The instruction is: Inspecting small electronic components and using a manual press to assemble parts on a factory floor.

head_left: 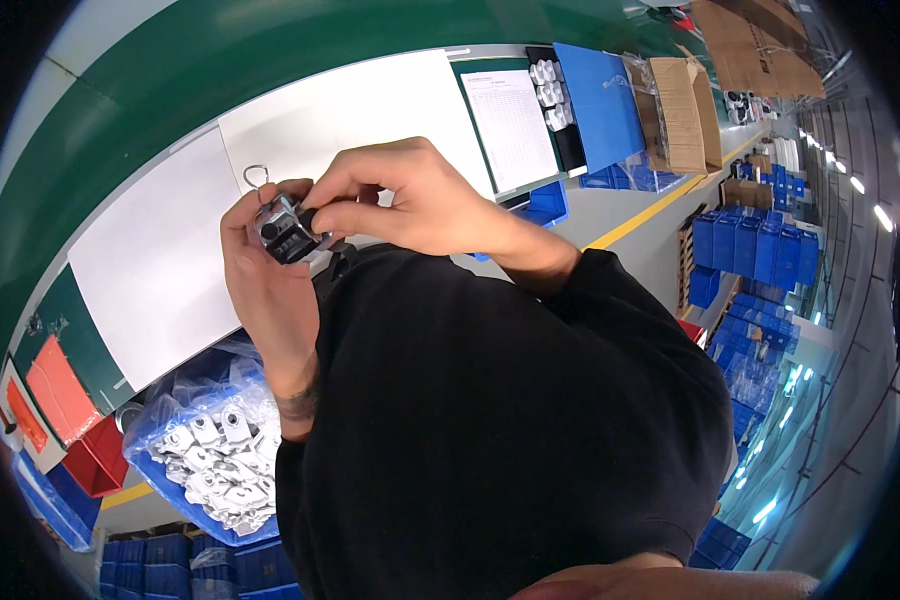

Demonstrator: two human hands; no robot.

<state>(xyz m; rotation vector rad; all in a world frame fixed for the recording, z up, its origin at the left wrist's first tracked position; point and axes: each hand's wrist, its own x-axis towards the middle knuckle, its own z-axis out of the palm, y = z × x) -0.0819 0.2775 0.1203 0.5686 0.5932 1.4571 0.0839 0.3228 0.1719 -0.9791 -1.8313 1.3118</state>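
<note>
A small chrome-and-black hand tally counter (288, 235) with a wire finger ring (256, 177) is held above the white sheets on the table. My left hand (268, 285) is closed around its body from the left and below. From the right, my right hand (405, 200) pinches thumb and forefinger on a dark knob at the counter's side. Fingertips partly cover the counter.
White sheets (160, 270) lie on the green table. A blue bin (185, 510) of white metal parts stands left of my body. To the right are a printed form (510, 125), a black tray of white parts (550, 95), a blue board (595, 105) and a cardboard box (685, 115).
</note>
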